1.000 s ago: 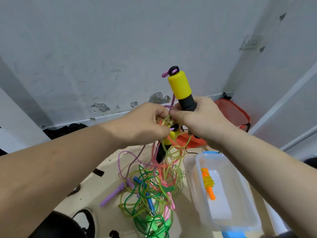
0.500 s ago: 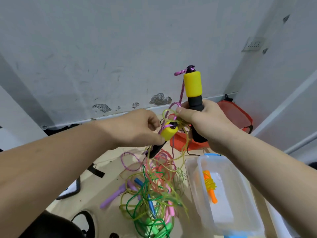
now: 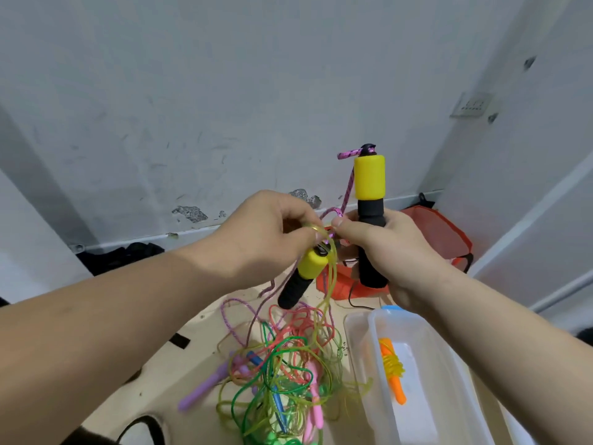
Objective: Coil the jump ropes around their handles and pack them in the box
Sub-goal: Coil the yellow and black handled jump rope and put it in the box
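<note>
While within right hand (image 3: pixel 394 248), handle (image 3: pixel 369 178) half-hidden.

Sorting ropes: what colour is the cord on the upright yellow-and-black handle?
Pink and purple speckled braided cord; head view.

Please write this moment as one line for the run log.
right hand: grips upright yellow-and-black foam handle | left hand: pinches purple braided rope above second hanging handle | clear plastic box: holds one coiled orange-handled jump rope
</note>
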Demonstrator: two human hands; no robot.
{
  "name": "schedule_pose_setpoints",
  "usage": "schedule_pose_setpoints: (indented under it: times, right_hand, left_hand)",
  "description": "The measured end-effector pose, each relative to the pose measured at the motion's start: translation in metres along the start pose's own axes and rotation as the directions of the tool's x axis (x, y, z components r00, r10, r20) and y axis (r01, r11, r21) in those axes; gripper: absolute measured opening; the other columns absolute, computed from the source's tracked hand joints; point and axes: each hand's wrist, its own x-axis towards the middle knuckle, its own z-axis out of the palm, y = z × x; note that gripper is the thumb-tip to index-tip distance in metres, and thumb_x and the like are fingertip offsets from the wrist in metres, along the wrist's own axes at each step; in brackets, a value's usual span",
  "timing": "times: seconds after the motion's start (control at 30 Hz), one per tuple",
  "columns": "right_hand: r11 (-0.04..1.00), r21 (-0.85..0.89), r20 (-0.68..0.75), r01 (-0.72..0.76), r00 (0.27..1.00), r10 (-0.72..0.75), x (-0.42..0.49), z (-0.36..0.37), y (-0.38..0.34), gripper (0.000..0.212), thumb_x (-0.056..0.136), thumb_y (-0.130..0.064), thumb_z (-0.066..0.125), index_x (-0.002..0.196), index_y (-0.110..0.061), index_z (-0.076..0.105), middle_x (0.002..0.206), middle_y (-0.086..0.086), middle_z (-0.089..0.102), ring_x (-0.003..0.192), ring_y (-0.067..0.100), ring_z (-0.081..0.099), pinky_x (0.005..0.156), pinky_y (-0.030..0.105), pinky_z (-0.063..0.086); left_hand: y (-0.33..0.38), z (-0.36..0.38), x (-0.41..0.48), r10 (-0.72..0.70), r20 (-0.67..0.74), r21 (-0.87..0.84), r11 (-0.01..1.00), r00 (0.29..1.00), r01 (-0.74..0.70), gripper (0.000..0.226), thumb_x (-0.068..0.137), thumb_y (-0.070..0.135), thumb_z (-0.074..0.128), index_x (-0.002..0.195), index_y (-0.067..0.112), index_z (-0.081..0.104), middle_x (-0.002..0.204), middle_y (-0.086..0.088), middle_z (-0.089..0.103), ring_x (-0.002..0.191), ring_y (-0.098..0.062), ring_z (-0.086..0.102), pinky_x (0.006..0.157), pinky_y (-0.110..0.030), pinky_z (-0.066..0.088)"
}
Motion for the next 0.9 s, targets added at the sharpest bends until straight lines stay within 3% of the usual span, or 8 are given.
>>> schedule_pose_setpoints:
  times: [0.1,0.2,0.3,0.37,0.43,0.57,0.67,0.9]
  right_hand:
    - [0.999,-0.024,-0.043,-0.03,0.999,0.029,0.001,0.001,0.003,0.029,0.093,-0.024,0.073,0.103,0.003,0.068,0.077,0.008,0.063,0.064,0.02,0.054,0.051,0.031,0.044]
    - [0.999,-0.046,-0.062,-0.018,0.998,0.015,0.001,0.004,0.001,0.026,0.093,-0.029,0.072,0.091,-0.004,0.068,0.076,0.011,0.057,0.069,0.023,0.046,0.062,0.04,0.04]
    - [1.0,-0.005,-0.041,-0.009,0.999,0.009,-0.001,0.005,-0.003,0.024,0.096,-0.026,0.069,0.093,-0.002,0.066,0.081,0.01,0.064,0.068,0.021,0.057,0.059,0.035,0.049]
    - [0.998,0.06,0.014,-0.006,1.0,0.005,-0.004,0.005,-0.008,0.016,0.1,-0.019,0.064,0.093,-0.005,0.063,0.079,0.009,0.066,0.063,0.018,0.059,0.054,0.03,0.049]
    - [0.994,0.112,0.055,-0.016,0.998,0.01,-0.007,0.006,-0.011,0.013,0.101,-0.019,0.063,0.097,-0.007,0.063,0.082,0.01,0.068,0.067,0.021,0.059,0.057,0.033,0.048]
    - [0.945,0.309,0.076,-0.109,0.993,0.089,-0.006,0.008,-0.013,0.012,0.1,-0.018,0.063,0.106,-0.008,0.062,0.095,0.015,0.072,0.082,0.03,0.068,0.071,0.043,0.052]
    - [0.928,0.35,0.076,-0.123,0.992,0.103,-0.006,0.008,-0.015,0.007,0.099,-0.013,0.063,0.102,-0.007,0.063,0.092,0.016,0.07,0.075,0.027,0.068,0.059,0.034,0.056]
    - [0.96,0.204,0.297,-0.19,0.947,0.124,-0.018,0.009,-0.017,0.013,0.095,-0.011,0.067,0.086,-0.006,0.06,0.075,0.014,0.057,0.052,0.019,0.055,0.054,0.029,0.041]
  left_hand:
    - [0.001,-0.003,-0.003,0.041,0.157,0.12,0.991,0.987,-0.06,0.012,0.089,0.025,0.075,0.078,0.024,0.078,0.084,0.003,0.073,0.075,-0.013,0.066,0.071,-0.033,0.053]
    - [0.0,-0.001,-0.007,-0.062,0.351,0.254,0.967,0.934,-0.031,0.011,0.086,0.035,0.078,0.078,0.028,0.078,0.086,0.001,0.071,0.08,-0.019,0.066,0.078,-0.041,0.056]
    - [0.001,0.003,-0.013,-0.137,0.453,0.336,0.941,0.881,-0.026,0.014,0.084,0.043,0.078,0.084,0.029,0.077,0.085,0.007,0.072,0.077,-0.009,0.067,0.078,-0.034,0.057]
    - [0.003,0.006,-0.012,-0.146,0.362,0.362,0.932,0.92,0.006,0.024,0.082,0.05,0.077,0.081,0.026,0.075,0.073,0.013,0.07,0.061,0.0,0.06,0.06,-0.018,0.051]
    - [0.004,0.005,-0.007,-0.122,0.17,0.339,0.939,0.978,0.058,0.032,0.079,0.052,0.079,0.076,0.021,0.069,0.057,0.013,0.06,0.05,-0.001,0.05,0.048,-0.017,0.038]
    - [0.0,0.005,-0.003,-0.123,0.021,0.249,0.962,0.992,0.114,0.044,0.069,0.058,0.082,0.092,0.029,0.058,0.085,0.012,0.065,0.079,-0.006,0.062,0.066,-0.026,0.05]
    - [0.001,0.01,-0.005,-0.12,0.046,0.071,0.991,0.992,0.116,0.044,0.071,0.046,0.087,0.1,0.028,0.059,0.096,0.003,0.069,0.086,-0.012,0.069,0.074,-0.026,0.056]
    - [0.004,0.007,-0.005,-0.177,0.013,-0.084,0.981,0.984,0.177,0.068,0.061,0.031,0.068,0.128,0.031,0.056,0.12,0.015,0.064,0.111,-0.003,0.063,0.097,-0.034,0.055]
